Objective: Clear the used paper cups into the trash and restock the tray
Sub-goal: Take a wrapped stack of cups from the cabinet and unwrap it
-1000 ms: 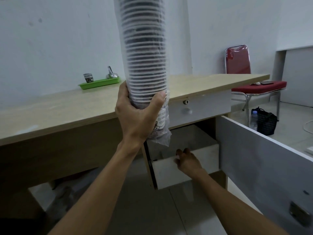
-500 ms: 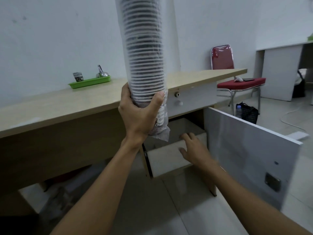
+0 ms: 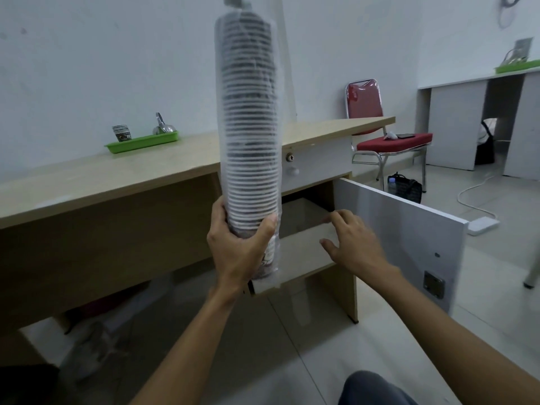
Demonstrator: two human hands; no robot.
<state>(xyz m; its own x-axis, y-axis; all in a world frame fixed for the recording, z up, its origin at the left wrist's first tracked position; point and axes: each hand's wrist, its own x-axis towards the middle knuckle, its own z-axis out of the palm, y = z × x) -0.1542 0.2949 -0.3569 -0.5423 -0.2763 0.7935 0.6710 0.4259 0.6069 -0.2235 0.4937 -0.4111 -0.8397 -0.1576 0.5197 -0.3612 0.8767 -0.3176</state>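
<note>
— What does the left grip [image 3: 238, 249] have?
— Fingers and thumb wrap the bottom of a plastic-wrapped sleeve of paper cups [image 3: 248, 127], upright before the surface's [image 3: 102, 182] near edge.
— The right grip [image 3: 355, 244]?
— Fingers spread, holding nothing, at the open cabinet [image 3: 304, 252] beside its door [image 3: 403, 229].
— The tray [image 3: 137, 146]?
— Green, at the surface's far edge, carrying a short cup stack [image 3: 121, 133] and a metal kettle [image 3: 163, 128].

Note that the sleeve of cups [image 3: 248, 127] runs out of the frame's top edge, and your left hand [image 3: 236, 252] covers its lower end. The print there is unreadable. At upper left, the cup stack [image 3: 121, 133] on the green tray [image 3: 140, 143] is too small to count
</note>
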